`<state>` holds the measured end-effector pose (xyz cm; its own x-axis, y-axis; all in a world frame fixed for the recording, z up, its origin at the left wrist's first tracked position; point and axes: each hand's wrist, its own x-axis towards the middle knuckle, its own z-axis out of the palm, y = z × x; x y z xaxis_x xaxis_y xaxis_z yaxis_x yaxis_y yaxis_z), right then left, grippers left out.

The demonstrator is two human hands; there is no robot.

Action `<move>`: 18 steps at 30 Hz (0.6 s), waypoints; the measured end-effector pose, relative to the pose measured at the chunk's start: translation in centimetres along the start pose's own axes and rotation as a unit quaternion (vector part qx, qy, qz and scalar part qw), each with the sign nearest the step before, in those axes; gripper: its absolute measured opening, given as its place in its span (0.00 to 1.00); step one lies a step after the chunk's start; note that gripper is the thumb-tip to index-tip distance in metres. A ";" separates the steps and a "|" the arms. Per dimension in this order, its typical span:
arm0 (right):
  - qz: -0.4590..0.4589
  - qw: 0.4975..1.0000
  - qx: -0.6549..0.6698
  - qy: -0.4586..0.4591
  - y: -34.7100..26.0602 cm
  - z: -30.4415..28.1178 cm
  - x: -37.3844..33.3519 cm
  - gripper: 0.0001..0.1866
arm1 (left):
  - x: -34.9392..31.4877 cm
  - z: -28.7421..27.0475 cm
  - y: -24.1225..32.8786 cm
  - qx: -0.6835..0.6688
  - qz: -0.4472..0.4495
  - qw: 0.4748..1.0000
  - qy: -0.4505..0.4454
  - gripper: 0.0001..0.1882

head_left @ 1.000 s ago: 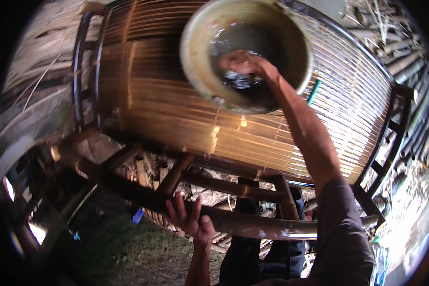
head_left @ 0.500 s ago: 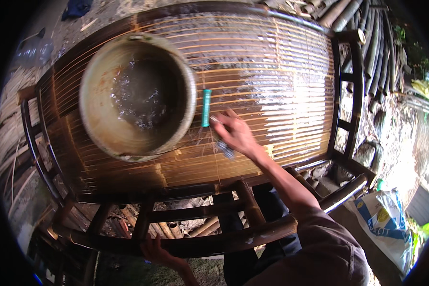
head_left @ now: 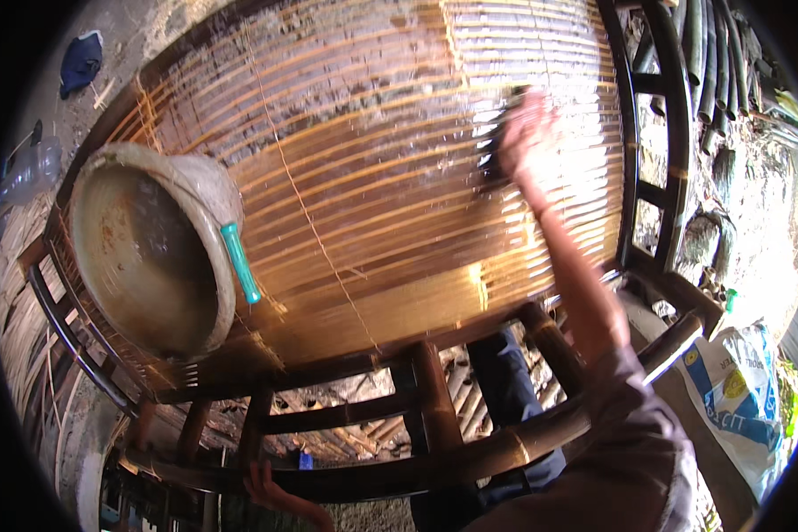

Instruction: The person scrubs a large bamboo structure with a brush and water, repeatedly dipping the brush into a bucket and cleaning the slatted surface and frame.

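My right hand (head_left: 528, 137) is over the wet bamboo-slat top (head_left: 390, 230) of a bench, toward its right part. It is smeared by motion and strong glare. Whether anything is under its fingers is hidden. A dark shadow lies just left of it. My left hand (head_left: 273, 492) rests against the dark bamboo rail (head_left: 346, 479) along the near side, fingers apart. At the left end of the slats stands a large greyish basin (head_left: 226, 182) with cloudy water inside. By its right rim is a narrow turquoise-green bar (head_left: 240, 263).
Dark bamboo armrests (head_left: 678, 133) edge the right end of the bench. Cut bamboo poles (head_left: 700, 53) lie beyond it. A white and blue sack (head_left: 736, 399) lies at the lower right. A clear plastic bottle (head_left: 40, 173) and dark blue cloth (head_left: 81, 64) are on the ground.
My right hand has moved away from beside the green bar, rightward and farther out over the slats. The whole view has shifted right, so the basin appears farther left. My left hand stays by the rail.
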<state>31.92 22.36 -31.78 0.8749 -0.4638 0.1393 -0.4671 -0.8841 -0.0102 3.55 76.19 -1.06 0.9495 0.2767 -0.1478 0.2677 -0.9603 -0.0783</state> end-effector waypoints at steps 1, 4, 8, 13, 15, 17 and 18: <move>-0.102 0.979 0.172 -0.036 -5.4 -0.6 -1.7 0.28 | -0.1 0.3 -1.5 -0.001 -0.024 1.000 -0.005 0.22; -0.350 0.908 0.206 -0.103 -19.6 -5.4 -5.7 0.25 | -1.6 1.4 -4.0 -0.228 -0.082 0.970 0.027 0.22; -0.360 0.906 0.169 -0.146 -20.9 -4.9 -4.7 0.14 | 1.3 0.0 0.7 -0.408 -0.387 0.827 -0.001 0.21; -0.122 0.966 0.221 -0.058 4.0 -0.5 7.1 0.13 | -0.8 1.6 -2.0 -0.057 -0.119 0.991 -0.027 0.20; -0.026 0.944 0.329 -0.003 2.9 1.1 7.2 0.15 | -0.3 1.4 -1.3 -0.021 -0.131 0.991 -0.029 0.19; -0.249 0.954 0.083 0.147 -5.5 0.1 2.7 0.13 | 0.3 0.4 -0.8 0.036 -0.149 0.988 -0.018 0.19; -0.238 0.955 0.154 -0.087 -12.7 -3.8 1.8 0.13 | 0.5 -0.1 -0.9 0.004 -0.184 0.982 -0.041 0.19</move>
<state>38.94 33.01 -27.62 0.9993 0.0155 0.0339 0.0245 -0.9594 -0.2811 3.77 77.19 -0.98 0.7727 0.6067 -0.1868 0.5883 -0.7949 -0.1482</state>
